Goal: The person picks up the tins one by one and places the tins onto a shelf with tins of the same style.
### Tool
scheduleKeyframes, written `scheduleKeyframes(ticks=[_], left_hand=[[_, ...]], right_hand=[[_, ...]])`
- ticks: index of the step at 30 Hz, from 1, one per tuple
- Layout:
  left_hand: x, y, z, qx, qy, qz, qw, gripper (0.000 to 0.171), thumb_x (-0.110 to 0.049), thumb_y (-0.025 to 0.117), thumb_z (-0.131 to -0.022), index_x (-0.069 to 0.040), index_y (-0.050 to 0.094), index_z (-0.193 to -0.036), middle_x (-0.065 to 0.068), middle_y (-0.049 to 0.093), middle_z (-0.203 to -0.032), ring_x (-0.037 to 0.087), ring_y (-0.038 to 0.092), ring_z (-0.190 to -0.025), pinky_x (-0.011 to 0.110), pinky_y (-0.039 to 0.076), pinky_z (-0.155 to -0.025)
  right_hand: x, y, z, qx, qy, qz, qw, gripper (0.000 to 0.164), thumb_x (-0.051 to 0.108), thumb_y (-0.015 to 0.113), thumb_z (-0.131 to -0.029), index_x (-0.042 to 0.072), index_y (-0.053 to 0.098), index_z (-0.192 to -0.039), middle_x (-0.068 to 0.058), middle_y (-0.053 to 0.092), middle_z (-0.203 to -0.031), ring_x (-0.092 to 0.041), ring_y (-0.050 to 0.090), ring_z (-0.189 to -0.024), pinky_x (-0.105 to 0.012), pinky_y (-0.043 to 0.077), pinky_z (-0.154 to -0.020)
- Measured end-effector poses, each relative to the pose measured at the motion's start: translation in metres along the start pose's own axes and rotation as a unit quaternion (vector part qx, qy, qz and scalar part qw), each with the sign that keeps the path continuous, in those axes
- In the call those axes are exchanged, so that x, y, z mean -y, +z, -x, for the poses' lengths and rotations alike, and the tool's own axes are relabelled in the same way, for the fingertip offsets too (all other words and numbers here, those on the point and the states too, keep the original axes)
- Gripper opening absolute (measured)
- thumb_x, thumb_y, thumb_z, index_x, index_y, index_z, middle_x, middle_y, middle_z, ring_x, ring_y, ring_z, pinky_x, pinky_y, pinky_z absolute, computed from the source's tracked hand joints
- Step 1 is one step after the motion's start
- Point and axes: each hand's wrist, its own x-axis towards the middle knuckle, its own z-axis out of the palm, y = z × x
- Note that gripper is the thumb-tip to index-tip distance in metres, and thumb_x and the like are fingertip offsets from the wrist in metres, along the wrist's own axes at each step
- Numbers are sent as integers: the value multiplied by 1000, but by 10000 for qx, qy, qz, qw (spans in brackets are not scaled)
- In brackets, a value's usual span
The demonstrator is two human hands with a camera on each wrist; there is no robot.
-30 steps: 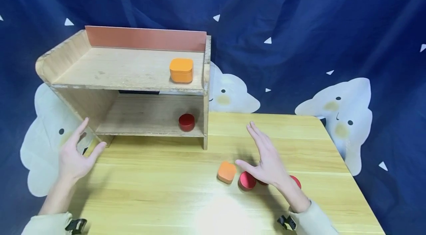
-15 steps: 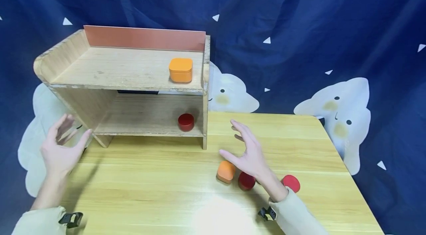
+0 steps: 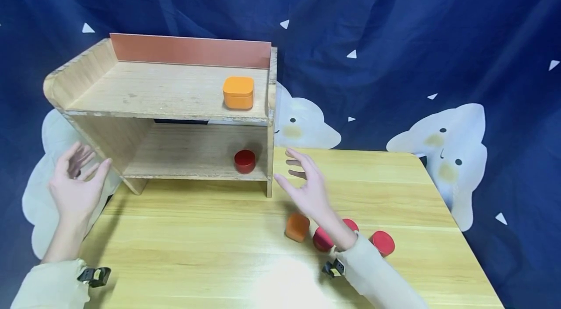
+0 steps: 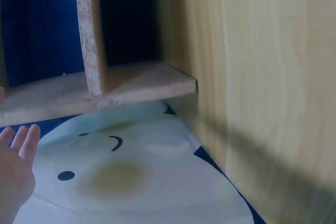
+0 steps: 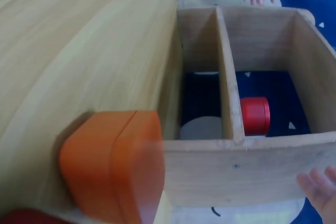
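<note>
My left hand (image 3: 76, 185) is raised beside the left side of a two-tier wooden shelf (image 3: 166, 87), fingers loosely bent and holding nothing. My right hand (image 3: 308, 187), also holding nothing, is above the table near the shelf's right side panel, thumb apart from the fingers. On the top tier sits an orange rounded-square box (image 3: 238, 92); a round red tin (image 3: 245, 161) stands on the lower tier. Below my right hand, a second orange box (image 5: 113, 163) lies on the table. Red round tins (image 3: 383, 243) are beside it, two of them partly hidden by my right forearm.
The shelf stands at the back left of the wooden table (image 3: 197, 245). Behind hangs a dark blue curtain (image 3: 372, 17) with white cloud figures. A black wrist strap (image 3: 95, 277) shows at my left sleeve.
My right hand has moved left and slightly up, toward the shelf's right panel, uncovering the far right red tin. My left hand has drawn left, away from the shelf, its fingers bending more.
</note>
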Motion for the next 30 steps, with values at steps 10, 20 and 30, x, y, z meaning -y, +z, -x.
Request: scheduleKeyframes(ticks=[10,20,30], left_hand=[[-2,8,-13,-169,-151,51,9997,65,11,76,-82,-10,62,-142,-21,68,-113,-5,68,-102,7,56,-85],[0,10,-20,-268,-247,-14,9993,58,8,75,-84,-13,64,-137,-23,68,-107,-9,67,-92,4,55,-81],[3,11,-25,-245,-109,-96,9996,51,7,72,-85,-16,67,-130,-26,68,-100,-11,67,-86,2,54,-77]], right_hand=[[4,19,-26,-322,161,-316,9989,50,11,81,-91,9,65,-139,-16,69,-131,-36,74,-112,-47,66,-90],[10,29,-39,-440,299,-569,9970,48,7,81,-91,8,66,-137,-19,70,-129,-36,74,-110,-37,67,-86],[10,40,-46,-736,417,-536,9950,48,5,83,-87,7,68,-133,-17,70,-120,-32,73,-104,-34,67,-82]])
